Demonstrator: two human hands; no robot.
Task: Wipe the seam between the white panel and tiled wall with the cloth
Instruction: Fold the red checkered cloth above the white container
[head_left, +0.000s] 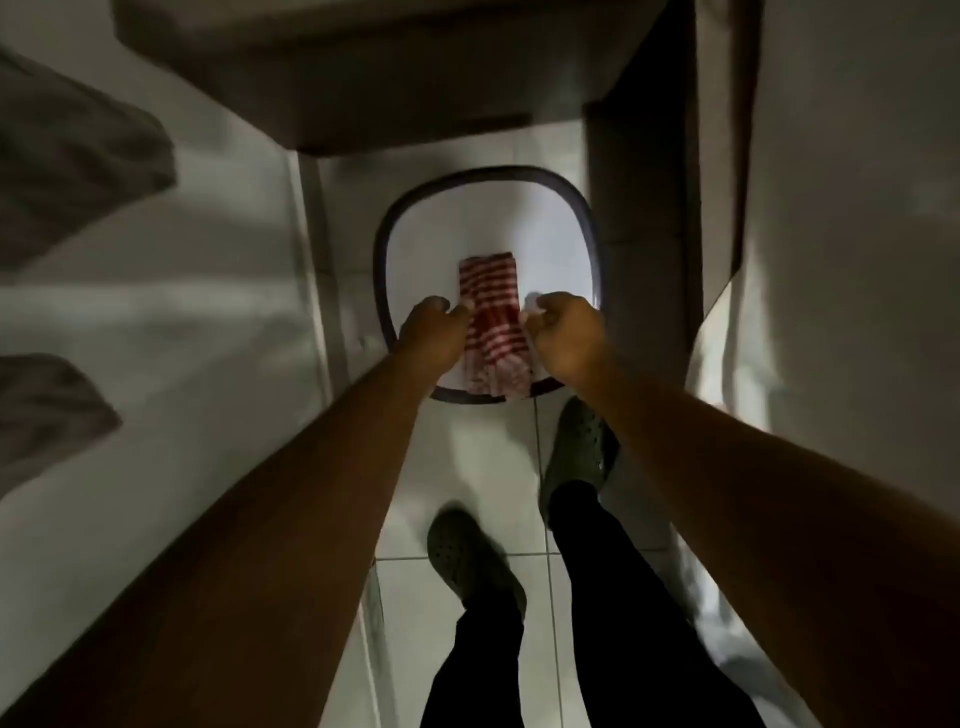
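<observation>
A tiled floor (467, 457) is seen from above, with a white panel (156, 322) to the left and a dark-rimmed white basin (550, 234) ahead. The red-and-white striped cloth (491, 306) lies across the basin's near rim, its long axis running away from the person. It is held from 2 sides: the left hand (428, 330) pinches its left edge, the right hand (563, 332) its right edge, both grips clenched on fabric. The seam appears to lie left of the cloth, so the left hand is judged nearer.
</observation>
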